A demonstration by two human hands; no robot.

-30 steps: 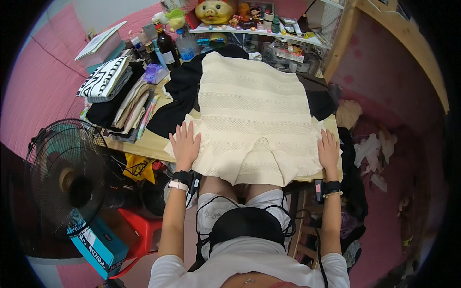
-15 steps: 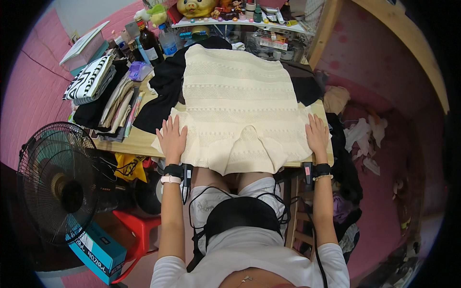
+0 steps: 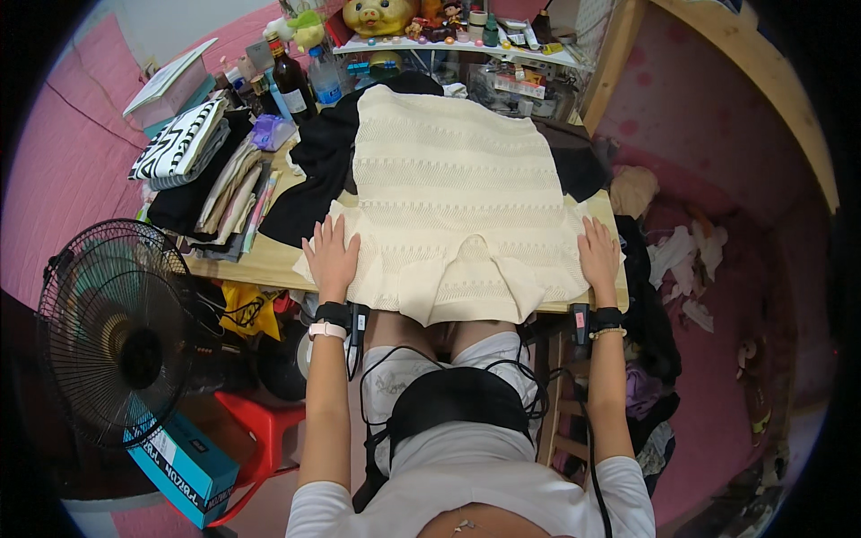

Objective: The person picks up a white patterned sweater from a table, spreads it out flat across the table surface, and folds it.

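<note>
A cream knitted top (image 3: 457, 170) with a collar lies spread out on the wooden table, its collar end toward me and hanging a little over the front edge. My left hand (image 3: 332, 258) rests flat on the near left part of the knit, fingers spread. On the near right part, my right hand (image 3: 599, 258) lies flat in the same way. Neither hand grips anything. Under the far and left side of the knit lies a black garment (image 3: 309, 170), partly covered; dark cloth (image 3: 581, 170) also shows at its right.
A stack of folded clothes (image 3: 211, 184) stands at the table's left, with bottles (image 3: 291, 81) behind it. A black fan (image 3: 117, 332) is at the left, near a red stool (image 3: 260, 430) and blue box (image 3: 188, 471). The wooden table (image 3: 260, 269) has a shelf (image 3: 457, 45) behind it.
The whole view has shifted slightly, so the scene sits a little to the right. Both hands remain flat on the knitted top, which looks unchanged.
</note>
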